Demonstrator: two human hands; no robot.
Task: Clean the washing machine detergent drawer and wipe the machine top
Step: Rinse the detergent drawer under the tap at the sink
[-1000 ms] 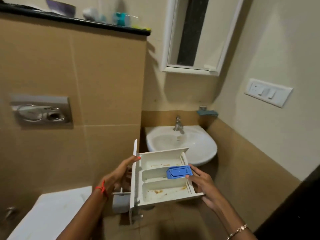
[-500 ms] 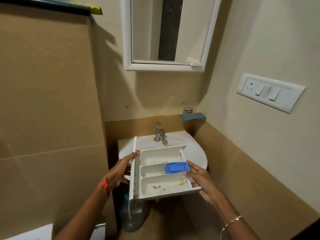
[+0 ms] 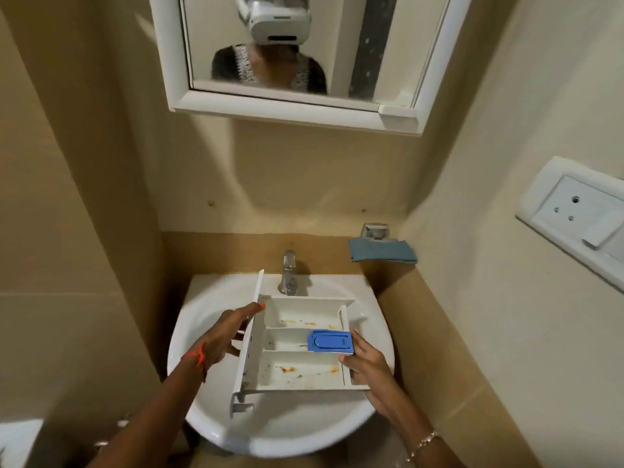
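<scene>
Here the detergent drawer [image 3: 297, 346] is held level above the sink [image 3: 202, 332], just in front of the tap [image 3: 288, 276], with its front panel [image 3: 251, 336] turned to the left. It is a rigid white plastic moulding with three open compartments and a blue insert [image 3: 330, 340] seated at the right end of the middle one. Brown residue marks the far and near compartment floors. The drawer is probably light and stiff, but thin-walled; once wet it is likely to be slippery, so grip it by the front panel and the opposite end wall, not by the insert. The left hand [image 3: 226, 336] is closed loosely around the front panel, index finger along the upper edge. The right hand [image 3: 366, 364] cups the right end, thumb on the rim, fingers beneath. A blue cloth [image 3: 381, 251] hangs on the wall at right. No water is visible from the tap; rinsing is judged not yet begun.
</scene>
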